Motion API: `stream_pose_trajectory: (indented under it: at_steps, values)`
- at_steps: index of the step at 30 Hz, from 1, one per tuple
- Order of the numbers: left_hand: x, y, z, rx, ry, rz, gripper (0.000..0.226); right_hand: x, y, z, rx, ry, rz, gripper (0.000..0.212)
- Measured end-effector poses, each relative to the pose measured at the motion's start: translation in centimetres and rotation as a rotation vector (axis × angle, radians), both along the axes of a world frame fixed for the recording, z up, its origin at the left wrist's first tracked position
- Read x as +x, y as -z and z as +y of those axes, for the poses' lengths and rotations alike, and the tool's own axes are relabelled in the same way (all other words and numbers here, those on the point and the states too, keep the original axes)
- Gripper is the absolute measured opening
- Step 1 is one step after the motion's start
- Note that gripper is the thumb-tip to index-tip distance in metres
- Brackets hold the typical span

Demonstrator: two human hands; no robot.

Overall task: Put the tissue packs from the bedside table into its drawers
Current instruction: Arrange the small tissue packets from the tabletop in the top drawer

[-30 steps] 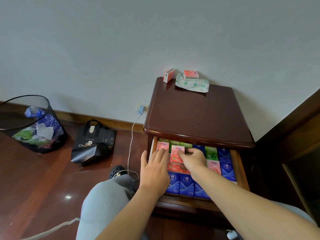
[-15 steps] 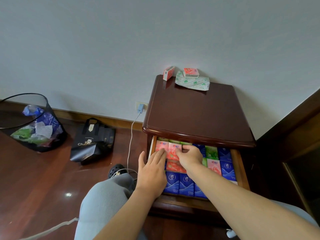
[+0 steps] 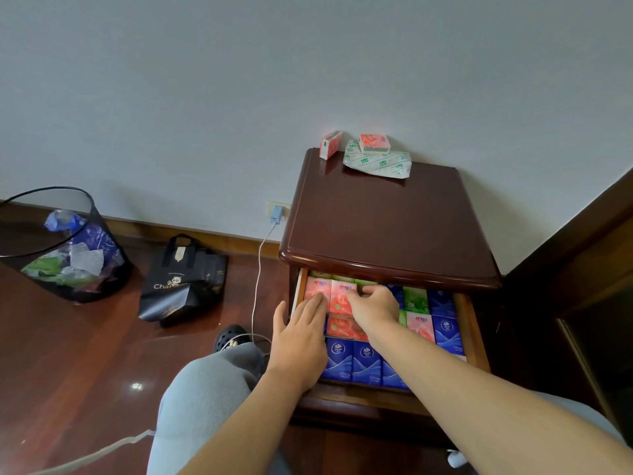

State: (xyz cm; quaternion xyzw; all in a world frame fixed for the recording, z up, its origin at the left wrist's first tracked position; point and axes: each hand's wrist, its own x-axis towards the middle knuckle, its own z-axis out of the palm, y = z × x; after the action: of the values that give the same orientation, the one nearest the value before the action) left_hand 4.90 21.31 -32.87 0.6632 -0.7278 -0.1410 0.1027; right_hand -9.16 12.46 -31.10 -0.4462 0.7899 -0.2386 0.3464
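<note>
Pink tissue pack [image 3: 341,298] sits in the drawer's [image 3: 474,334] back row, at eleven o'clock; the right hand [image 3: 373,305] pinches its far edge, seating it, while the left hand [image 3: 301,332] rests flat on its neighbour. Next likely: two packs [image 3: 373,142] on the bench [image 3: 387,221], twelve o'clock. The drawer looks nearly full.

We see soft, even daylight; small glare spot on glossy red-brown wooden floor [image 3: 137,386]; sheen on dark polished tabletop [image 3: 387,228]; wide-angle bending at edges; focus sharp.
</note>
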Motion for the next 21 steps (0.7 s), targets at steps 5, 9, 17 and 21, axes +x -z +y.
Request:
stream_pose_trajectory:
  at_steps: [5, 9, 17, 21]
  values:
    - [0.0, -2.6, -0.7, -0.21, -0.066, 0.089, 0.056, -1.7, -3.0, 0.9, 0.079, -0.097, -0.013, 0.042]
    - [0.0, -5.2, -4.6, -0.411, -0.186, 0.12, 0.036, -3.4, -6.7, -0.6, -0.191, -0.31, 0.013, 0.051]
    - [-0.1, -6.2, -12.4, -0.045, -0.127, -0.107, 0.06, -4.1, -7.4, -5.8, -0.447, -0.38, 0.036, 0.018]
    - [-0.6, -5.3, -15.1, -0.064, -0.156, -0.164, 0.064, -3.9, -7.2, -10.4, -0.477, -0.315, 0.14, 0.034]
